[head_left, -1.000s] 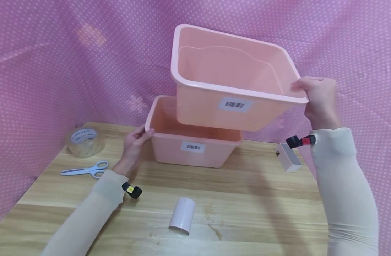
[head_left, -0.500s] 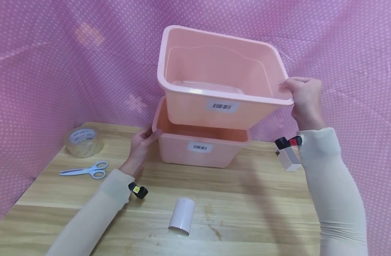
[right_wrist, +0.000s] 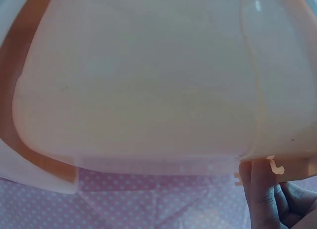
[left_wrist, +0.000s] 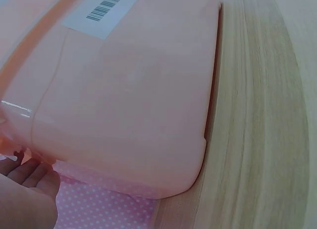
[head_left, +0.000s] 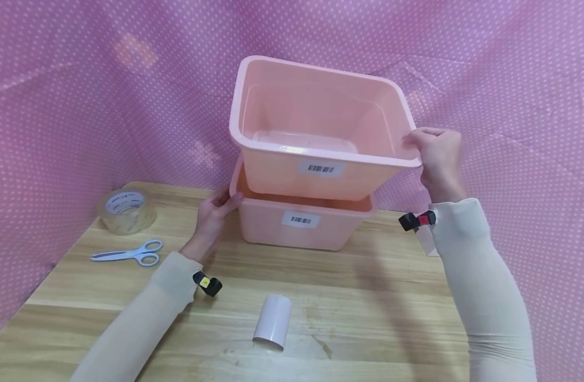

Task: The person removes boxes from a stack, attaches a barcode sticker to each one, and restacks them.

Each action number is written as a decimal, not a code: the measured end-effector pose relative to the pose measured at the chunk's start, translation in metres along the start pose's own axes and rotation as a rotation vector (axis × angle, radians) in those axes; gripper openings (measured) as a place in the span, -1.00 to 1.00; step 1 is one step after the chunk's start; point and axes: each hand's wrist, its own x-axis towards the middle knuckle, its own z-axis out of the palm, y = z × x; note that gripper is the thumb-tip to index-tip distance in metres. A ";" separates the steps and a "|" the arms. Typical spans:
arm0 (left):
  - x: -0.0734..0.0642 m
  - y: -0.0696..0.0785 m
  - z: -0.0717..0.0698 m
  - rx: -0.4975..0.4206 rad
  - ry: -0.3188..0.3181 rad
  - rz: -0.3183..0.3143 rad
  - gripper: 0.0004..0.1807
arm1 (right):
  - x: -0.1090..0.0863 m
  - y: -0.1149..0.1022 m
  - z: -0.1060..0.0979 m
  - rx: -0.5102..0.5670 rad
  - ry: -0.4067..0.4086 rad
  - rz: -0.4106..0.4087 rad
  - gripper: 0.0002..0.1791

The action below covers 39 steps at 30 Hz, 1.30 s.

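Note:
Two pink plastic bins, each with a barcode label on its front, are in the head view. The lower bin (head_left: 296, 233) stands on the wooden table, and my left hand (head_left: 210, 220) grips its left rim, thumb on top and fingers beneath. Above it the upper bin (head_left: 292, 178) hangs tilted, its base overlapping the lower bin's mouth. My right hand (head_left: 439, 159) pinches the upper bin's right rim. In the left wrist view the fingers (left_wrist: 37, 177) curl under the rim of the lower bin. The right wrist view shows fingers (right_wrist: 262, 189) under the upper bin's rim.
A roll of clear tape (head_left: 127, 212) and blue scissors (head_left: 129, 254) lie on the table (head_left: 215, 329) at the left. A white cylinder (head_left: 272, 321) lies near the front. A small white box (head_left: 427, 241) is partly hidden behind my right wrist. A pink dotted cloth (head_left: 177, 106) hangs behind.
My right hand has brought the upper bin leftward, then down, nearer the lower bin. The lower bin has shifted slightly right with my left hand still on its rim.

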 end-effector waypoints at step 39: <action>-0.002 0.003 -0.006 -0.005 -0.024 -0.051 -0.24 | -0.015 0.034 0.010 -0.195 0.015 0.021 -0.80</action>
